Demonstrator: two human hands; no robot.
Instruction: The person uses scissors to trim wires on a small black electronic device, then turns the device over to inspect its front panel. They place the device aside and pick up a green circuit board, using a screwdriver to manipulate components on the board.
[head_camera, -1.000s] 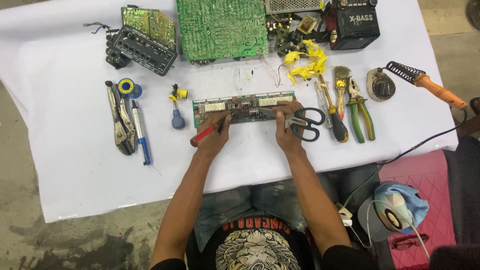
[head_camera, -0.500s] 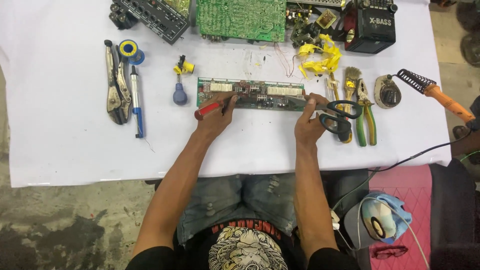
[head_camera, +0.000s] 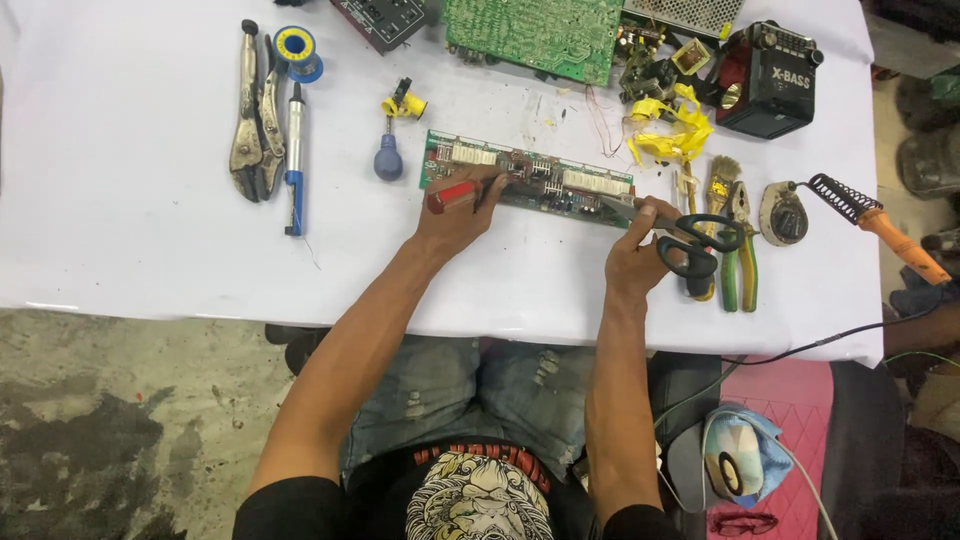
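Long green circuit board (head_camera: 530, 180) lying flat mid-surface (head_camera: 130, 250), white cloth beneath. Left hand (head_camera: 455, 215) clasping red-handled tool (head_camera: 452, 195) at board's near edge; right hand (head_camera: 635, 250) gripping black scissors (head_camera: 690, 240) at right end. Probably trimming leads; steady aim needed. Pliers (head_camera: 740, 250), soldering iron (head_camera: 880, 225) beside.

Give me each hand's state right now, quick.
Left hand: closed on a red-handled tool, resting at the long circuit board.
Right hand: closed on black-handled scissors.
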